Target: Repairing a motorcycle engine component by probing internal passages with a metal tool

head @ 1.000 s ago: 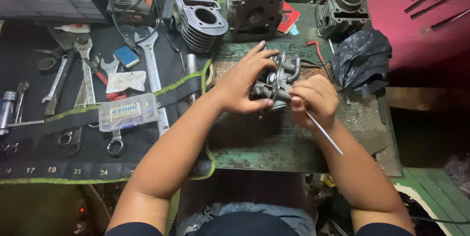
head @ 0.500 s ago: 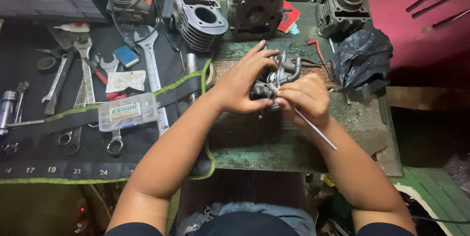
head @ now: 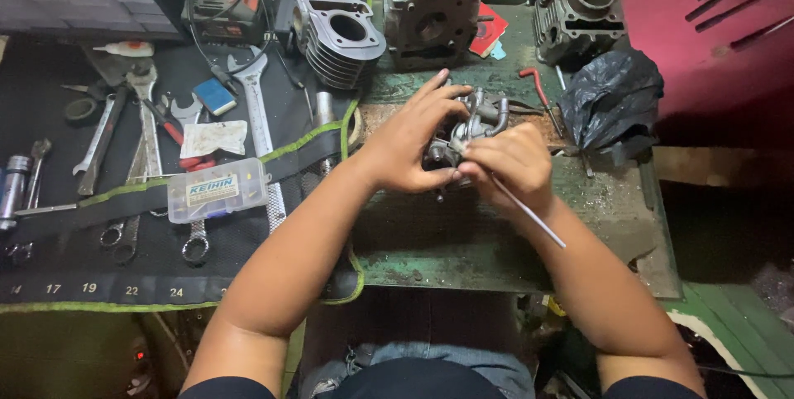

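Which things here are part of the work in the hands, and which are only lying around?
In the work:
left hand
right hand
small metal carburetor
thin rod

Lying around:
wrenches
clear parts box
finned cylinders
black plastic bag

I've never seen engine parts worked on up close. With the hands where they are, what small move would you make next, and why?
Probably ease the thin rod a little further into the small metal part. The left hand cups the part above the green bench, and the right hand pinches the rod, its tip hidden at the part. That looks like probing a passage, though I cannot see the tip.
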